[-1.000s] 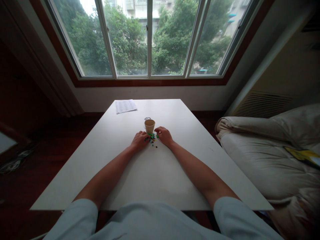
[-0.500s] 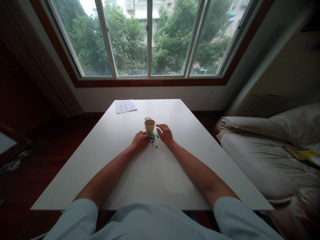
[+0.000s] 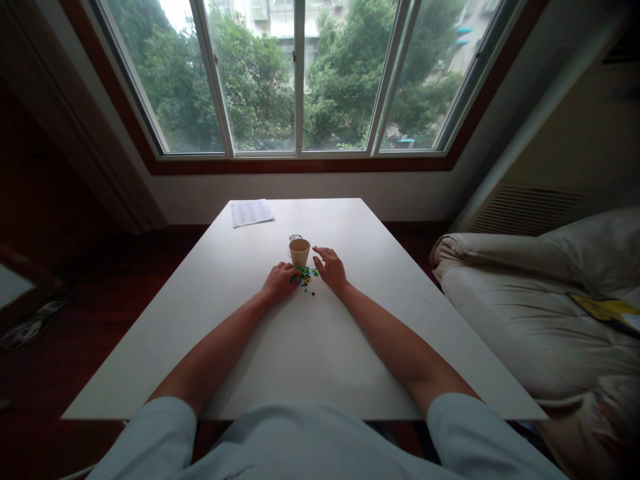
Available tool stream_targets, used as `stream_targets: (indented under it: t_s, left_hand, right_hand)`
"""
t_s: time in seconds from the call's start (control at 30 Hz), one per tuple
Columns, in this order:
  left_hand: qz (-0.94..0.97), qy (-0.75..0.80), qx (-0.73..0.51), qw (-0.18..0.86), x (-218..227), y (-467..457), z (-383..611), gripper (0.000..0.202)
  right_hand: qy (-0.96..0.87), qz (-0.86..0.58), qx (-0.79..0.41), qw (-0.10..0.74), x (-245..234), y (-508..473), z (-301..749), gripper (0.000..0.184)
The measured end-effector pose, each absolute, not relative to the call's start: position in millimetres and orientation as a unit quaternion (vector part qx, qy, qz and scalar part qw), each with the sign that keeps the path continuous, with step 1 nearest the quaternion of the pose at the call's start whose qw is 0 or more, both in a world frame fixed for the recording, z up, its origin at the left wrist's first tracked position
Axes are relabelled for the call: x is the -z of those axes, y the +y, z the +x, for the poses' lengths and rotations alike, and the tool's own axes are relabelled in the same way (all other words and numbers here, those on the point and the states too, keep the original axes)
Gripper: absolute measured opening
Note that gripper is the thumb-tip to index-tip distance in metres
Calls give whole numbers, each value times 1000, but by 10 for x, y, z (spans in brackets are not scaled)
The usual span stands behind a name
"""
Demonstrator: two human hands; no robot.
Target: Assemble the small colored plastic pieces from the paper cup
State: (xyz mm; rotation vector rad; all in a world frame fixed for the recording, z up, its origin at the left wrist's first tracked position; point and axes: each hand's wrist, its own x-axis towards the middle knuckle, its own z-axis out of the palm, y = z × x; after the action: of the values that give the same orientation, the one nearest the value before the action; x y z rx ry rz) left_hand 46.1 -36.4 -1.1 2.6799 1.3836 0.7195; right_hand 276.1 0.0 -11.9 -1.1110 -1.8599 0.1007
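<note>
Right hand [image 3: 331,268] has drawn slightly rightward from the beads since a second ago, thumb and forefinger now parted; they were closer together then. Left hand [image 3: 280,281] unchanged, as are the cup [image 3: 300,259] and, as far as can be made out, the main heap.

Right hand: fingers loosely spread, pointing toward the right side of the cup, just beside it, a gap showing between. A dark speck at the forefinger tip, too small to identify.

Left hand: rests on the table [image 3: 320,353], fingers curled, tips at the left edge of the beads [image 3: 307,275]. Cannot tell whether it pinches one.

Beads: small, mixed colours, green, blue, yellow and dark among them. Heaped loosely on the tabletop in front of the cup, between the hands; a few strays nearer the wearer. A green bit lies near the right thumb.

Cup: tan, upright, mouth up. Contents too small to tell. Thin dark loop [image 3: 295,237] just behind it.

Papers [image 3: 253,213] at the far left corner. Window [image 3: 299,87] beyond; pale sofa [image 3: 500,320] to the right.
</note>
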Motion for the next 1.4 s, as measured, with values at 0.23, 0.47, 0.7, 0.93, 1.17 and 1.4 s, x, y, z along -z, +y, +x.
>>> stream_targets:
  t_s: [0.23, 0.47, 0.7, 0.93, 1.17, 1.4]
  left_hand:
    - [862, 449, -234, 11, 42, -355, 468, 22]
    - [862, 449, -234, 10, 35, -363, 489, 21]
    - [859, 452, -239, 16, 19, -375, 493, 21]
    - [871, 436, -227, -4, -69, -445, 511, 20]
    - [916, 349, -197, 16, -128, -600, 653, 26]
    - [944, 280, -171, 42, -96, -624, 721, 24]
  right_hand:
    - [-769, -439, -22, 464, 12, -59, 2726, 42]
    - [-808, -403, 4, 430, -70, -83, 2601, 50]
    - [-827, -385, -11, 410, -109, -113, 2581, 47]
    - [-783, -414, 7, 464, -81, -92, 2768, 36]
    - [-822, -458, -69, 332, 176, 116, 2955, 12]
    - [-850, -426, -49, 305, 206, 148, 2988, 16]
